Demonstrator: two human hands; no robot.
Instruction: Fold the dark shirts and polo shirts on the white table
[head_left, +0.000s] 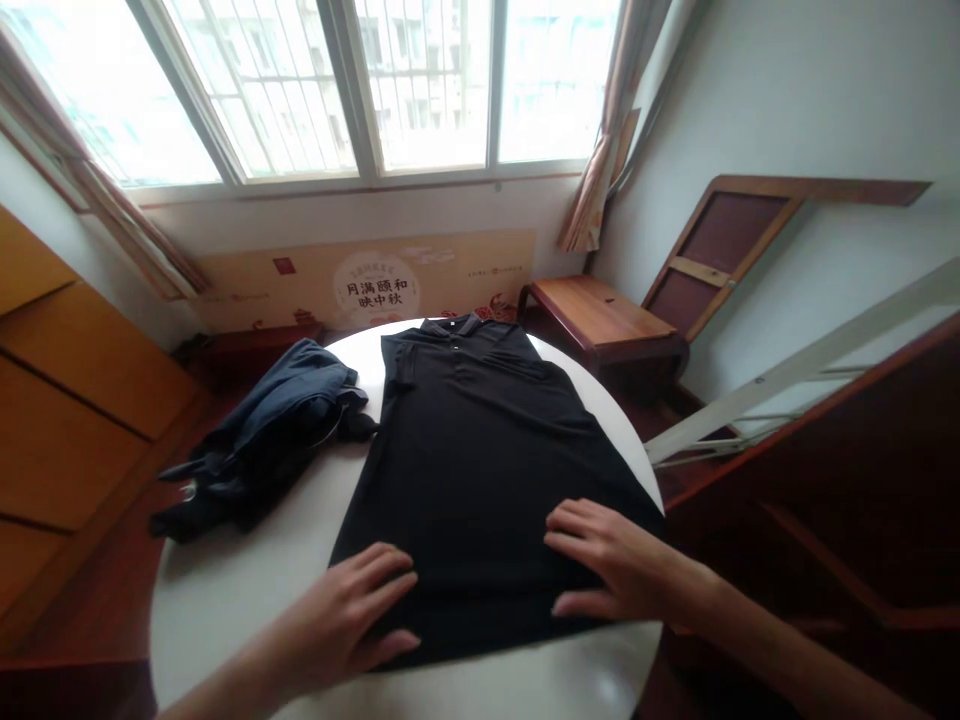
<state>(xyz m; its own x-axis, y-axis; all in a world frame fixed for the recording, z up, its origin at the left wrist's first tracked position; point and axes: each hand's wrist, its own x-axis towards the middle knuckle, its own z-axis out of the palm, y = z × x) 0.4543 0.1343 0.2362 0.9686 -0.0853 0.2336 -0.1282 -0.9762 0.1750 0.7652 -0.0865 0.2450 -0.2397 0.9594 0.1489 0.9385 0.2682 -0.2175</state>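
A black polo shirt lies spread on a round white table, its collar at the far edge and its hem toward me. My left hand rests on the shirt's lower left part, thumb and fingers apart. On the lower right part lies my right hand, also with fingers stretched and thumb apart. Neither hand grips the cloth visibly. To the left of the shirt is a crumpled heap of dark blue and black clothing, partly over the table's edge.
Behind the table stands a low wooden side table, with a brown wooden panel leaning on the wall. A pale metal frame runs along the right. Orange wooden cabinets stand at left, and a printed banner hangs below the window.
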